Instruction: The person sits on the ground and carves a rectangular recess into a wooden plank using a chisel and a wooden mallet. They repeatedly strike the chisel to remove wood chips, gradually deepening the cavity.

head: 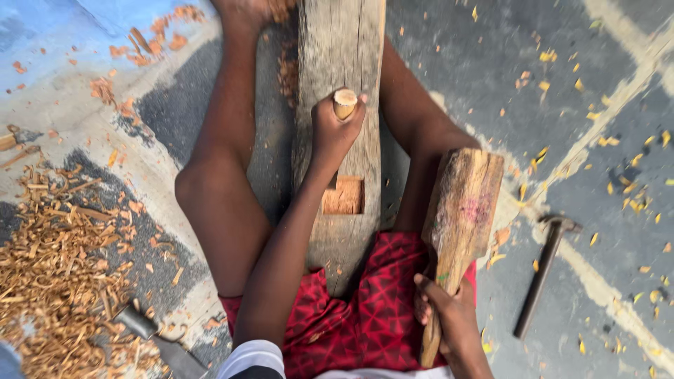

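I sit on the ground with a long grey wooden beam lying between my bare legs. My left hand is closed round a chisel with a round wooden handle, held upright on the beam just beyond a rectangular cut-out in the wood; the blade is hidden by my fingers. My right hand grips the handle of a heavy wooden mallet, raised beside my right knee with its block-shaped head pointing away from me.
A metal hammer lies on the concrete at the right. A pile of wood shavings covers the ground at the left, with a dark-handled blade tool near its lower edge. Small yellow leaves are scattered at the right.
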